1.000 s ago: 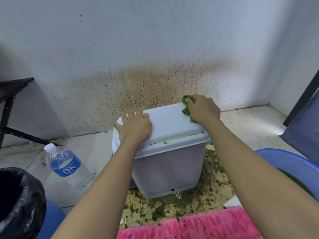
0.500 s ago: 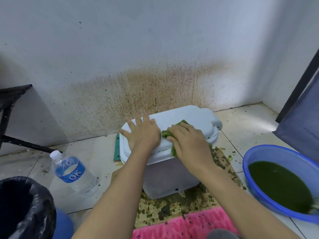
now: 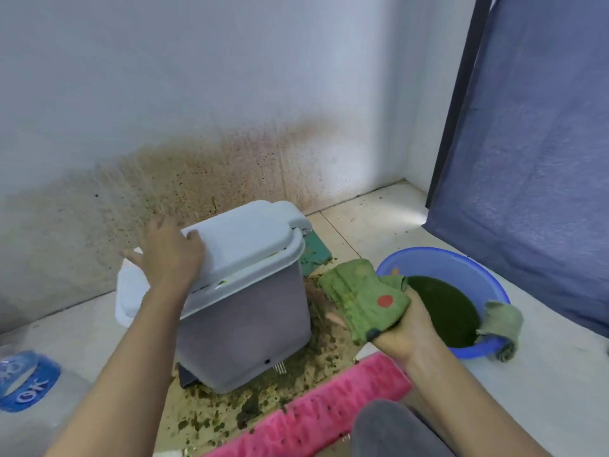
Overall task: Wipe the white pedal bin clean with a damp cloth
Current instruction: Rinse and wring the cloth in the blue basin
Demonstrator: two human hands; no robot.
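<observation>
Head view: your left hand (image 3: 171, 255) lies spread on the lid of the white plastic pedal bin (image 3: 250, 311) at frame centre. Your right hand (image 3: 405, 328) grips the soiled green cloth (image 3: 359, 298) between the bin and the round blue plastic basin (image 3: 494, 288). You're probably mid-wipe: next, rinse the cloth or tackle the bin's side.

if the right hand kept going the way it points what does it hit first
Likely the white pedal bin, on its side, just beyond the green cloth the right hand grips; depth is unclear.
</observation>
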